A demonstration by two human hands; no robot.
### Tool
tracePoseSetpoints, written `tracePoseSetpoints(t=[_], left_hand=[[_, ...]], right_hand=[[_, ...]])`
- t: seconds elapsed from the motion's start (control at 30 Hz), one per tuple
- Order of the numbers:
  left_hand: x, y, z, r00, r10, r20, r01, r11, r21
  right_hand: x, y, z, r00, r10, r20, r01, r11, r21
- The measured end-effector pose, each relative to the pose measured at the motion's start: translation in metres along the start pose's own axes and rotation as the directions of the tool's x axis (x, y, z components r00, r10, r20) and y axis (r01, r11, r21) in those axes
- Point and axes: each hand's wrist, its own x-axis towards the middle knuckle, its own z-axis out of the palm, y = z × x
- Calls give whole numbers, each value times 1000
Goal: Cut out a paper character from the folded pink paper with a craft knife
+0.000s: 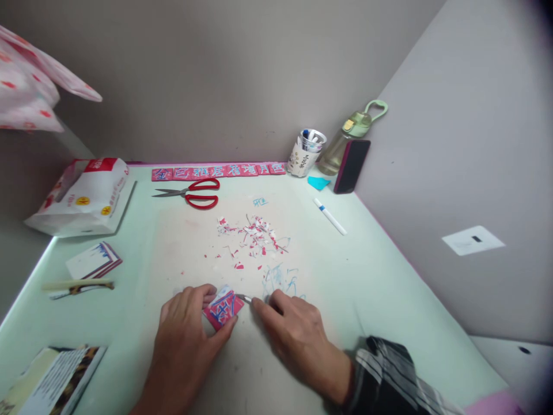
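A small red paper square (pixel 223 309) with blue and white marks lies on the pale green desk (pixel 389 276) near the front edge. My left hand (pixel 185 334) pins it down with thumb and fingers. My right hand (pixel 294 334) grips a thin craft knife (pixel 244 298), whose metal tip touches the square's right corner. Just beyond lies a scatter of red and white paper scraps (pixel 253 236).
Red scissors (pixel 194 193) and a row of red paper characters (pixel 218 171) lie at the back. A cup of pens (pixel 306 153), a green bottle (pixel 352 138), a phone (pixel 351 166) and a white pen (pixel 330 217) stand right. A white bag (pixel 84 196), a card stack (pixel 94 260) and a booklet (pixel 52 380) lie left.
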Motion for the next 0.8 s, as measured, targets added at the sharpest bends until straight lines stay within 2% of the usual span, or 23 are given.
tracePoseSetpoints(t=[0.57, 0.8], left_hand=[[-3, -2, 6, 990, 115, -78, -110, 992, 66], [-7, -4, 9, 986, 134, -97, -129, 990, 57]], right_hand=[[0, -6, 4, 999, 18, -41, -22, 996, -82], [6, -5, 5, 997, 72, -1, -72, 992, -107]])
